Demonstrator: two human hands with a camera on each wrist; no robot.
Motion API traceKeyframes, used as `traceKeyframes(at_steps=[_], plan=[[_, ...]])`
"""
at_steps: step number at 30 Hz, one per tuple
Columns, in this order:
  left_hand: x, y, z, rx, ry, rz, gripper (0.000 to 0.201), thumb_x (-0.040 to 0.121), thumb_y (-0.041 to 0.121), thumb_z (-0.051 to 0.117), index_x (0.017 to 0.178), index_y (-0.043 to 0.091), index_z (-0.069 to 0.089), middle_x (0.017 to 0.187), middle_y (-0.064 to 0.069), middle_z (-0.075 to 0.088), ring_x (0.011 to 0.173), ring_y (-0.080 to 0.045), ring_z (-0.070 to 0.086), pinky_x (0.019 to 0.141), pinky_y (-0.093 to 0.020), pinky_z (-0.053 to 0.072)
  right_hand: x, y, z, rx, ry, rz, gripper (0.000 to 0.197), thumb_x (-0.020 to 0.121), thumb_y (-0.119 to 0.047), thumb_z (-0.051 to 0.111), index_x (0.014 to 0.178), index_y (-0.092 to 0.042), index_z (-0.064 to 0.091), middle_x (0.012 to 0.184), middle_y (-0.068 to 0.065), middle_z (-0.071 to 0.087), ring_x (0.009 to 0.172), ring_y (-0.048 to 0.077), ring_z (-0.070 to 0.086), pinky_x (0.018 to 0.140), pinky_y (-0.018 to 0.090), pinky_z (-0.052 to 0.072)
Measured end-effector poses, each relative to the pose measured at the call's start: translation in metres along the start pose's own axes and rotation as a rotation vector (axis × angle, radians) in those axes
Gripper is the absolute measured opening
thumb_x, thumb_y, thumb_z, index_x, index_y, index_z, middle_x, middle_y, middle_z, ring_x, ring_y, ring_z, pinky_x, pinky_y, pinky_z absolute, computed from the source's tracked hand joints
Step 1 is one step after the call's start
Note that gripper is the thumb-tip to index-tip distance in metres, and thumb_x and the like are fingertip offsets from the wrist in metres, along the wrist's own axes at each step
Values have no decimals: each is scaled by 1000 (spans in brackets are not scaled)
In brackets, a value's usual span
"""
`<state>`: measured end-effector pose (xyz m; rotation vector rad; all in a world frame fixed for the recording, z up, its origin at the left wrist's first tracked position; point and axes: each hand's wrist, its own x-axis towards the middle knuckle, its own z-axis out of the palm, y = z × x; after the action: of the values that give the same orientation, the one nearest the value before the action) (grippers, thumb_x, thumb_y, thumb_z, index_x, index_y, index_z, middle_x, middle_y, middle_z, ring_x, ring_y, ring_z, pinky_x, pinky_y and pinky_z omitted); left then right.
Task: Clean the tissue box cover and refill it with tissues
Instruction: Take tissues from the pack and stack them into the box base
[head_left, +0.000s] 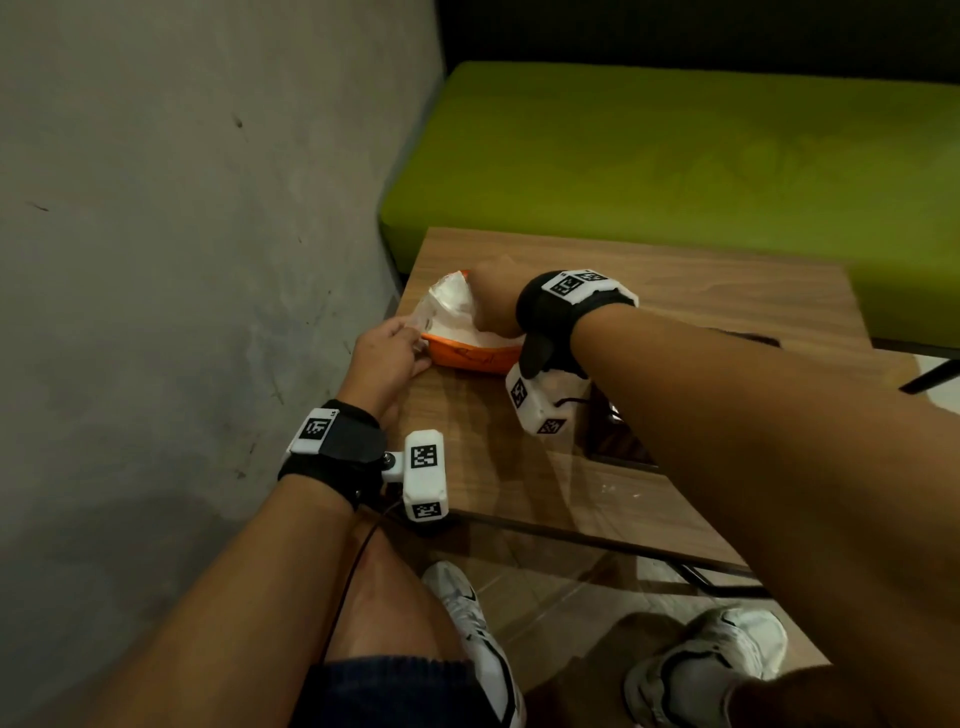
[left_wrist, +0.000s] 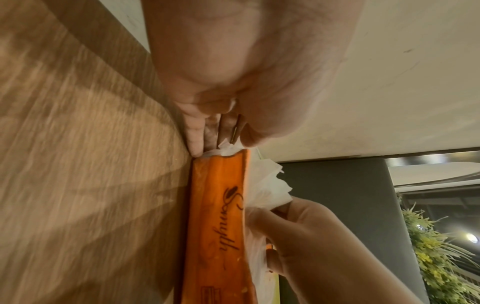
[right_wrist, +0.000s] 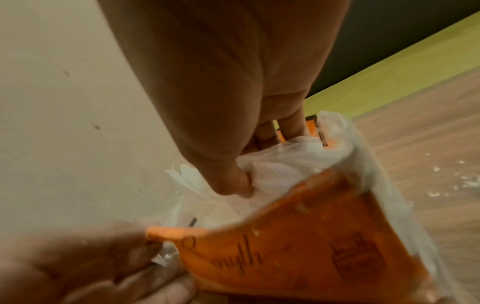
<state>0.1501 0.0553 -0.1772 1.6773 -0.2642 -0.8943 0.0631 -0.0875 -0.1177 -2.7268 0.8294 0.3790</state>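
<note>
An orange tissue box cover (head_left: 470, 357) with dark script lies open side up at the left edge of the wooden table (head_left: 701, 296). A stack of white tissues (head_left: 451, 304) in clear plastic wrap sits in it and sticks out above the rim. My left hand (head_left: 413, 347) grips the cover's left end (left_wrist: 221, 162), fingers and thumb (left_wrist: 196, 135) around the corner. My right hand (head_left: 488, 296) reaches in from above. Its thumb (right_wrist: 233, 185) and fingers dig into the tissues (right_wrist: 275, 174) and grip them (left_wrist: 270, 197) against the cover's long wall (right_wrist: 311, 246).
A grey wall (head_left: 182, 208) stands close on the left, right beside the cover. A green bench cushion (head_left: 675, 156) lies behind the table. White crumbs (right_wrist: 441, 185) dot the wood to the right. A glass panel (head_left: 597, 525) forms the table's near part, above my shoes.
</note>
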Motion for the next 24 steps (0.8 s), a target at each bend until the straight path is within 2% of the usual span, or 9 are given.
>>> traceKeyframes(at_steps=[3,5,8,12,17,18,20,22,24], plan=[[0,0,0,-10,10,-3,21,112,14,46,114,14,68,119,-15,71,107,-19,70,88,-31,61,-3,6,-7,74,34,10,25,96,-20,69,116,-4,68,107,13,68,92,30,60,76,33,43],[-1,2,0,-13,18,0,22,112,14,46,113,14,68,120,-17,71,109,-20,70,90,-32,61,-7,8,-12,113,54,-1,20,95,-22,69,110,-8,68,97,8,60,87,26,53,74,30,39],[-2,3,-2,-2,22,-13,25,112,13,46,104,18,70,125,-19,70,114,-24,70,96,-37,62,-11,13,-15,159,48,-5,14,94,-24,70,96,-12,62,94,6,59,85,26,54,71,31,39],[-9,6,-2,-17,19,-36,26,112,13,45,108,18,70,126,-18,71,119,-26,70,99,-38,61,-21,21,-22,292,95,-3,17,95,-23,68,89,-18,53,89,0,57,84,23,52,67,28,36],[-13,7,-2,-5,18,-14,25,110,10,46,104,18,69,120,-16,70,113,-24,69,90,-31,62,-25,29,-26,476,154,64,23,91,-24,70,94,-2,67,87,11,65,78,27,58,65,32,43],[-12,7,-3,13,40,-2,21,108,12,50,107,17,70,121,-14,70,112,-23,69,92,-33,62,-26,30,-27,492,162,68,24,90,-24,70,96,-1,68,89,12,66,78,27,58,66,33,44],[-9,8,-8,125,228,105,22,99,19,60,117,16,73,121,-10,73,112,-23,70,100,-39,59,-28,32,-30,513,178,50,20,90,-24,70,96,-5,70,91,11,69,79,26,60,68,35,47],[-14,17,-11,122,440,277,18,94,24,64,108,23,76,111,-5,76,106,-24,72,99,-46,60,-31,31,-35,524,212,17,13,89,-23,70,92,-10,69,90,9,69,79,25,61,67,33,45],[-29,30,-3,9,443,397,9,95,31,65,95,29,73,99,0,75,95,-18,72,92,-51,62,-37,27,-42,539,252,-19,10,88,-23,70,88,-14,68,88,7,70,79,27,63,66,34,47]])
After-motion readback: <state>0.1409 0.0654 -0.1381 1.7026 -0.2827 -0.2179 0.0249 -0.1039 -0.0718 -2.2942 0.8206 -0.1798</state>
